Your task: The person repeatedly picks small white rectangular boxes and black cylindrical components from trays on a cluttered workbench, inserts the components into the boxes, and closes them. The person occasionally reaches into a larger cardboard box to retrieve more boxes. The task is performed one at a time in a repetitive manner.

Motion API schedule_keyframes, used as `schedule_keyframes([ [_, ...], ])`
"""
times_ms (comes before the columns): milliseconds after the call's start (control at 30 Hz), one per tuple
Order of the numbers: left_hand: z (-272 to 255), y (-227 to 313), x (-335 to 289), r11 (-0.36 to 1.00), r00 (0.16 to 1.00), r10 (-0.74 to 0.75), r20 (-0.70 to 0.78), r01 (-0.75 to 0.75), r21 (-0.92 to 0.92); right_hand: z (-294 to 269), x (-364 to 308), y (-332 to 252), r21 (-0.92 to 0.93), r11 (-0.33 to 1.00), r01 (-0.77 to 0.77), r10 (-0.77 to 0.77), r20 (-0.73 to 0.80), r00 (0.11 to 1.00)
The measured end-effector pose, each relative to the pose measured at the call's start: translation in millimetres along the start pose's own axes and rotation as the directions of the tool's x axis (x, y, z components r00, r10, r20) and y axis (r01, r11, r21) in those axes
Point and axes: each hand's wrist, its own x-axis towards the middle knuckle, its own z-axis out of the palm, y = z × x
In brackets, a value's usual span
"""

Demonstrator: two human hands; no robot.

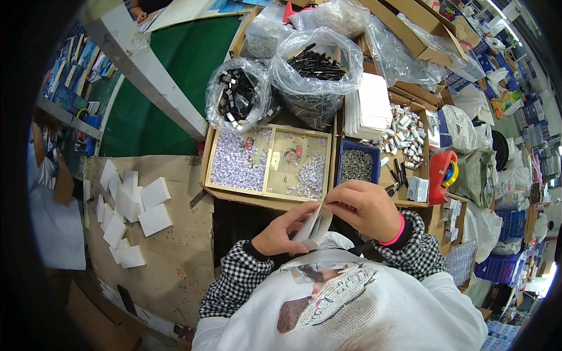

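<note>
The left hand [281,234] grips a small white rectangular cardboard box [314,233] before the torso [374,298], seemingly steadying it while the right hand [364,212] pinches its upper edge. A pale two-compartment wooden tray [246,197] sits just beyond, apparently for easy reach.

Centre front: opened box [317,231] between left hand [282,233] and right hand [364,210]. Just beyond: divided tray [269,161], pieces [237,167] in both compartments. Left, on a cardboard sheet [178,254]: loose cluster of boxes [155,219]. Behind the tray: two filled bags [310,104], side by side. Right of the tray: bin [376,168] of parts [356,165]; behind it, stacked sheets [374,105]; farther right, heap of components [405,131], then tape dispenser [439,181].
</note>
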Motion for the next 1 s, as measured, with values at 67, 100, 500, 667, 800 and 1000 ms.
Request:
schedule_keyframes([
  [67, 2.7, -0.3, 1.0, 0.984, 0.998, -0.053, 0.022, 0.056, -0.170, -6.2, 0.6, 3.2, -0.070, 0.983, 0.168, -0.164, 0.053, 0.985],
  [100, 4.4, -0.3, 1.4, 0.964, 0.996, -0.084, 0.043, 0.092, -0.248, -8.7, 0.7, 3.8, -0.111, 0.975, 0.193, -0.183, 0.087, 0.979],
  [500, 3.4, 0.7, 3.2, 0.997, 0.995, -0.074, 0.062, 0.074, -0.001, -28.9, 3.0, 3.1, -0.194, 0.936, 0.295, -0.175, 0.472, 0.864],
  [667, -0.2, -3.6, -3.3, 0.994, 0.997, 0.036, 0.064, -0.029, -0.102, -26.9, 2.5, -5.3, -0.190, 0.939, 0.285, -0.172, 0.457, 0.873],
  [800, -12.5, -4.2, -5.5, 0.779, 0.940, 0.302, 0.160, -0.147, -0.609, -31.5, -1.8, -5.5, 0.050, 0.979, 0.195, -0.201, 0.227, 0.953],
  [1000, -3.9, -20.1, -3.8, 0.892, 0.970, -0.041, 0.241, 0.144, -0.429, 20.2, -20.9, 16.2, 0.422, 0.903, 0.086, -0.172, 0.169, 0.970],
])
